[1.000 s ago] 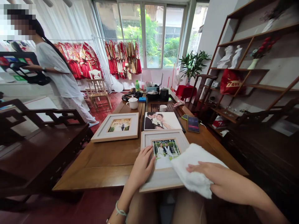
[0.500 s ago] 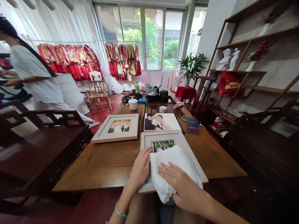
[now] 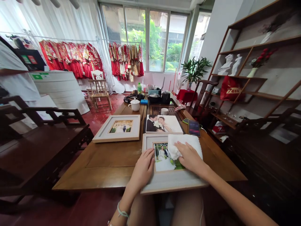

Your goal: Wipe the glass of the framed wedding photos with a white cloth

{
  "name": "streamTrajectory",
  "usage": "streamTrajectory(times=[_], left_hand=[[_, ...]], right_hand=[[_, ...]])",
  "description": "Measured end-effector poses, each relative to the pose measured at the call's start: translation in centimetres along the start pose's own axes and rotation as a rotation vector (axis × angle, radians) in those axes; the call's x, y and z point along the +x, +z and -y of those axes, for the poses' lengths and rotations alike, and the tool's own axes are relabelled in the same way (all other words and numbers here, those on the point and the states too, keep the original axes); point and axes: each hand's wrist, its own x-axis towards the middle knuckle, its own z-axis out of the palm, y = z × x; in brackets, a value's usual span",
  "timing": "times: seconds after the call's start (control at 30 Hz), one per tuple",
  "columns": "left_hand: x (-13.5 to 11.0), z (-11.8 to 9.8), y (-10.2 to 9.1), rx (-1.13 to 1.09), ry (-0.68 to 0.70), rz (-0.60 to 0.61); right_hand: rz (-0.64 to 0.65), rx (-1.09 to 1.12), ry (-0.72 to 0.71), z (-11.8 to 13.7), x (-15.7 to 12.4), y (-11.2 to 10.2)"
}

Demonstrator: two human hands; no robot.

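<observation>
White cloth [image 3: 194, 143] bunched in right hand [image 3: 191, 157]; left hand [image 3: 142, 167] spread on framed photo [image 3: 164, 161].

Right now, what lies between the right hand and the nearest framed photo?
A white cloth: in the head view, the right hand rests on it, and it covers the upper right of the nearest framed photo.
</observation>
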Motion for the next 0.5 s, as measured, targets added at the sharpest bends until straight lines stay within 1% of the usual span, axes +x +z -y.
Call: streamTrajectory(times=[0.07, 0.13, 0.23, 0.33, 0.4, 0.5], left_hand=[[0.0, -0.1, -0.1, 0.006, 0.007, -0.001], [0.0, -0.2, -0.2, 0.005, 0.018, 0.005], [0.1, -0.6, -0.4, -0.019, 0.042, 0.011], [0.2, -0.9, -0.6, -0.031, 0.061, -0.015], [0.2, -1.0, -0.6, -0.024, 0.064, -0.017], [0.2, -0.8, -0.5, -0.007, 0.043, 0.023]], right_hand=[[-0.027, 0.077, -0.066, 0.3, 2.2, 0.5], [-0.023, 0.130, -0.157, 1.3, 3.9, 0.9], [-0.010, 0.186, -0.298, 3.3, 5.6, 1.6], [0.004, 0.220, -0.408, 4.9, 6.8, 2.0], [0.025, 0.199, -0.447, 5.3, 7.3, 1.9], [0.052, 0.056, -0.411, 4.7, 7.3, 1.4]])
